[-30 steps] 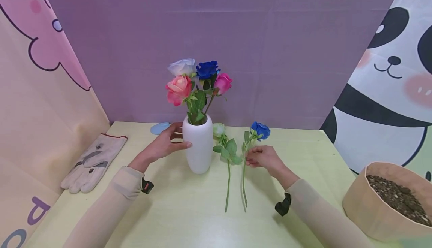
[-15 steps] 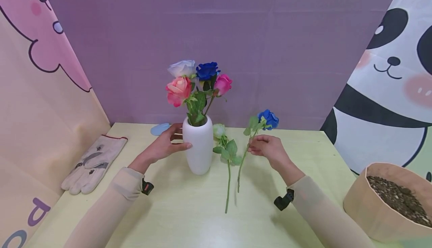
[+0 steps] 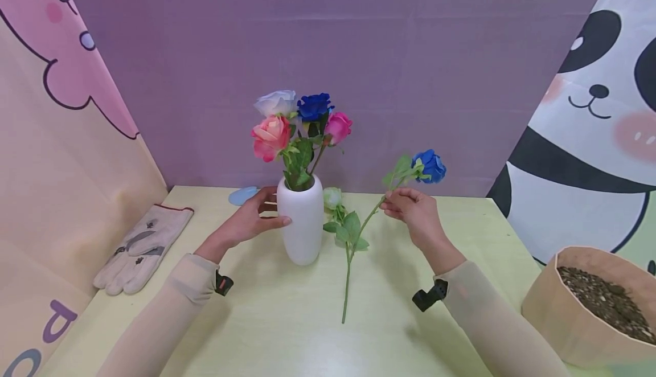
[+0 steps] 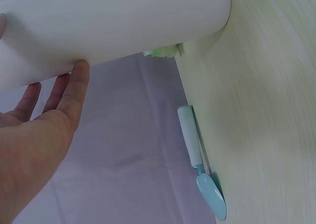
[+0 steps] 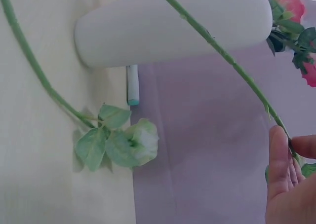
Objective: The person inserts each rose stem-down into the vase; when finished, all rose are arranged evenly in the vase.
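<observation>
A white vase stands upright with a white rose, a coral rose, a dark blue rose and a magenta rose in it. My left hand holds the vase's left side, thumb in front and fingers toward the back. Between thumb and fingertips, my right hand pinches the stem of a blue rose, raised off the table and tilted, bloom to the upper right. Its bare stem end crosses before the vase in the right wrist view. A pale green rose lies on the table between vase and right hand.
A small trowel with a pale handle lies at the table's back edge, behind the vase. White work gloves lie at the left. A tan pot of dark soil stands at the right. Purple cloth hangs behind the table.
My right hand has lifted the blue rose up and to the right, its stem tilting from nearly upright to slanted. My left hand and the vase have stayed in place.
</observation>
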`<state>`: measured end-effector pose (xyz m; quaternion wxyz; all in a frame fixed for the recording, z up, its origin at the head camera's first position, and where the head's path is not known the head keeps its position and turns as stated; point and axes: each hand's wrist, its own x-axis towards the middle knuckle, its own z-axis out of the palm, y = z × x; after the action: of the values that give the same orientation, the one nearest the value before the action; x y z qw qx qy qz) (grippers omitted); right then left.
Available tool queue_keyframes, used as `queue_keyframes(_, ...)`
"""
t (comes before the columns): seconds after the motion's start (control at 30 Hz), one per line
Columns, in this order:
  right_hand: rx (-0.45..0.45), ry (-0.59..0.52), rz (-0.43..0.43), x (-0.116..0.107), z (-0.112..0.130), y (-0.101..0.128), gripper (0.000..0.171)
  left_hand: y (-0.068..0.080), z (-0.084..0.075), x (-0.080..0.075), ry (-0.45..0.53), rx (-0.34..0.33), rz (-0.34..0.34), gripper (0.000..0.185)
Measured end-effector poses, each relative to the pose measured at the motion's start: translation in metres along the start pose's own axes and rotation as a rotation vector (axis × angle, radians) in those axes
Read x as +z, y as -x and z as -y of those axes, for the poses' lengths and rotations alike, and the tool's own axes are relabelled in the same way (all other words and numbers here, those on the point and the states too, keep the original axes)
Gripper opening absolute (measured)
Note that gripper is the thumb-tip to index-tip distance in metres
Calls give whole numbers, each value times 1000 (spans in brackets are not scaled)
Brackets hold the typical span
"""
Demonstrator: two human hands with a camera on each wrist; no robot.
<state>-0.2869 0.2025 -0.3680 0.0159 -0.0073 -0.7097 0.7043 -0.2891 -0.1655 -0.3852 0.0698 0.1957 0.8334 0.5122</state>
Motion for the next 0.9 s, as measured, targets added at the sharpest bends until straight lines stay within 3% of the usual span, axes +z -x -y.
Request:
queue_keyframes(0.43,-61,-149,-22,5,16,5,18,-2,1,-2,-5,23,9,81)
queue_keyframes(0.9,-139,-356,-98,18,35,4,26,-1,1,-1,0,12,-3,80)
